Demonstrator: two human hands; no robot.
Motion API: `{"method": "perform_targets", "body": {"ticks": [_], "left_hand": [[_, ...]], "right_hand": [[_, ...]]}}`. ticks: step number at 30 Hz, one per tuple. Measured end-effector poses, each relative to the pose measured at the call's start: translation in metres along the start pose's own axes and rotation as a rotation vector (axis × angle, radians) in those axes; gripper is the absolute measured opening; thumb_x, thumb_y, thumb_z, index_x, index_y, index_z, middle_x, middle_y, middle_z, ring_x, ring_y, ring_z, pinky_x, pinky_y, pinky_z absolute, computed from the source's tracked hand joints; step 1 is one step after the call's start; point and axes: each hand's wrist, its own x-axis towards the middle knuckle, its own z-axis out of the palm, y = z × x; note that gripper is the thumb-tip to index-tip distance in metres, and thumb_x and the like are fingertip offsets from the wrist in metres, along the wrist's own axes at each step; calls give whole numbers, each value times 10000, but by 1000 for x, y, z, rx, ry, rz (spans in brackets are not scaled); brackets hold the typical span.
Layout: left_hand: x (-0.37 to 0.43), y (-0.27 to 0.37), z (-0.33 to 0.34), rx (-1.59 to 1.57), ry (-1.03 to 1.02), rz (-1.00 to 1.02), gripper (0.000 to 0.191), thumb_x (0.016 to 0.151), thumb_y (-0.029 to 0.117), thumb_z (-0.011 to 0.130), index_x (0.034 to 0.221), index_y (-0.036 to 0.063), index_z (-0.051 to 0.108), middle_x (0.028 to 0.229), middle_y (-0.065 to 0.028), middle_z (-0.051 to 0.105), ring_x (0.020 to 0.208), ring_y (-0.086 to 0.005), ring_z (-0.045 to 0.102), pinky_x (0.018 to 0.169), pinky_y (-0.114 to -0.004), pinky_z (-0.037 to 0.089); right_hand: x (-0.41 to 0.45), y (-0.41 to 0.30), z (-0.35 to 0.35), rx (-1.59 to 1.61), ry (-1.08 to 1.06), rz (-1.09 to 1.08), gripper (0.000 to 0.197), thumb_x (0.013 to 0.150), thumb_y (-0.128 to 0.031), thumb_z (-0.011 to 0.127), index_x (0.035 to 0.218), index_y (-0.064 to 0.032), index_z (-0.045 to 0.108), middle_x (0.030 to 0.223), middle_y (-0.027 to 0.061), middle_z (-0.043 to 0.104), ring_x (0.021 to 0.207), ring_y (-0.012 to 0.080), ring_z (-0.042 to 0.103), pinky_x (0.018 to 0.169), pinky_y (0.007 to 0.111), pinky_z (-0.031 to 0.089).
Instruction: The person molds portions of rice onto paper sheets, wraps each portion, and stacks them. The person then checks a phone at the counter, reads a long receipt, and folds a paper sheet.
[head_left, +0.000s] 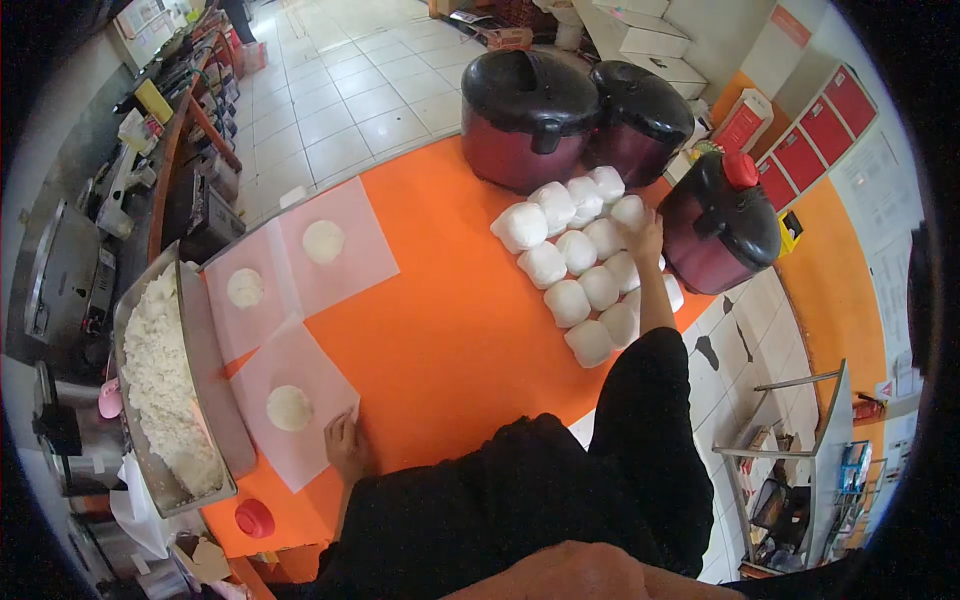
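Note:
My right hand is at the back right of a group of white paper-wrapped bundles, its fingers on one of them; whether it grips that bundle is not plain. My left hand rests at the right corner of a sheet of white paper, which bears a round flat mound of rice. Whether the fingers pinch the corner cannot be told. Two more sheets lie beyond, with a rice mound and another rice mound on them. A deep metal tray full of white rice stands at the left.
Black-lidded dark red containers stand along the far and right edges of the orange table. One has a red cup-like object on top. A small red bowl lies near the front left corner. Cookware and a counter are at the left.

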Motion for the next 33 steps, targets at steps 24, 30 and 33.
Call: {"method": "perform_targets", "body": {"ticks": [24, 30, 33], "left_hand": [[-69, -15, -51, 38, -70, 5, 234, 788, 138, 690, 1018, 123, 649, 1134, 2, 633, 1131, -233, 552, 932, -394, 409], [-37, -15, -52, -622, 213, -452, 79, 862, 128, 668, 887, 55, 651, 957, -66, 680, 981, -233, 621, 822, -355, 474], [-12, -28, -30, -755, 139, -855, 130, 875, 149, 665, 911, 26, 645, 890, -94, 685, 866, -208, 642, 750, -345, 495]], "right_hand": [[-277, -231, -31, 697, -747, -926, 211, 795, -124, 665, 1005, -138, 668, 1185, 42, 620, 1234, 264, 487, 1047, 463, 347], [-260, -270, -46, 842, -886, -465, 73, 859, -119, 621, 899, -87, 672, 910, 73, 675, 923, 253, 625, 818, 374, 474], [-269, -277, -23, 643, -988, -146, 137, 906, -157, 586, 858, -42, 643, 790, 127, 643, 722, 262, 606, 665, 369, 471]]}}
